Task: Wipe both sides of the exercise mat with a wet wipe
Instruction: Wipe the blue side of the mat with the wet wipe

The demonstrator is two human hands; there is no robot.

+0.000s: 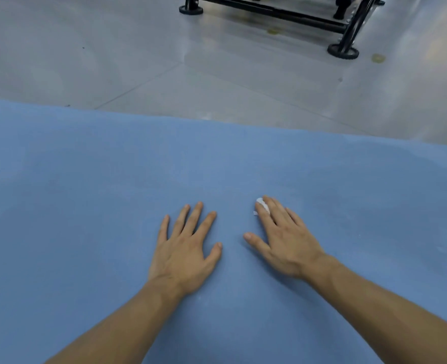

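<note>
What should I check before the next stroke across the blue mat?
1. Wet wipe under the right hand: ok, a white corner shows beneath the straight fingers.
2. Left hand bracing: ok, it lies flat on the mat with fingers spread.
3. Mat flat: ok, no fold or curl in the part in view.
4. Room past the far edge: ok, bare floor; the black frame stands apart from the mat.
5. Wipe damp enough: cannot tell.
6. Other side wiped: cannot tell; only one face shows.
</note>
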